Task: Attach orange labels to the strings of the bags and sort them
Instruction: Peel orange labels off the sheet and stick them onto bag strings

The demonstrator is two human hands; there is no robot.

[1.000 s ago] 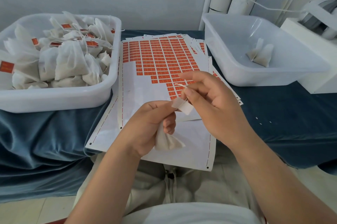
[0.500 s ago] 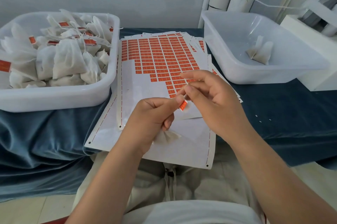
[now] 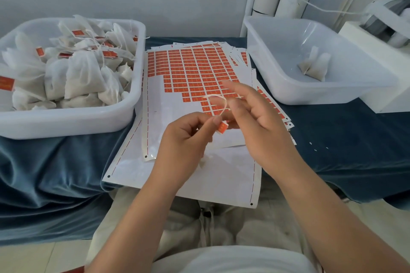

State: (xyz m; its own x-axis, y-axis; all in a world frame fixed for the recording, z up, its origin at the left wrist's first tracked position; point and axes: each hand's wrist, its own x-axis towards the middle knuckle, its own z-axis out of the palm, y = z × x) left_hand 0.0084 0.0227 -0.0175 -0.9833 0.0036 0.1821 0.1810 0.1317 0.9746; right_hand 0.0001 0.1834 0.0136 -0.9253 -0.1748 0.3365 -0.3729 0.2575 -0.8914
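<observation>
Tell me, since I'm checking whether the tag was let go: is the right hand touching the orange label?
Cannot tell. In the head view the right hand has its fingers spread, but the orange label, pinched by the left hand, sits right against it.

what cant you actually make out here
- Bag in the left hand: almost all hidden behind the palm, head view.
- Print on the orange label: too small.
- Right hand fingertips: motion blurred.
- Left bin: cut off by the left edge.

Small orange label (image 3: 222,127) folded onto looped white string (image 3: 218,104) at centre; labelled white bags (image 3: 73,73) heaped at ten o'clock, two bare bags (image 3: 315,66) at two.
</observation>
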